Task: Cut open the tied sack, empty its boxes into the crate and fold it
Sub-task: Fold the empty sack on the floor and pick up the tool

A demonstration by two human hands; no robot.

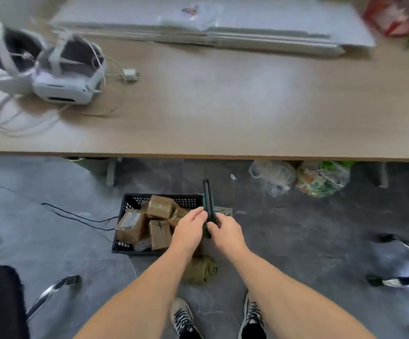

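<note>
A black plastic crate (pixel 128 201) stands on the floor just in front of the table edge and holds several brown taped boxes (pixel 160 207). My left hand (pixel 190 227) and my right hand (pixel 224 231) meet over the crate's right end, and both pinch the olive-green sack (pixel 200 268). A narrow dark strip of it with a green edge (pixel 208 199) stands upright between my fingers, seen edge on. The remainder of the sack hangs bunched below my wrists, above my shoes.
A wooden table (pixel 223 106) fills the upper view, with white headsets and cables (pixel 59 77) at its left and flat grey cardboard (pixel 223 33) at the back. Plastic bags (pixel 321 177) lie under it. A black chair (pixel 0 302) stands at lower left, and a cable (pixel 76 216) crosses the floor.
</note>
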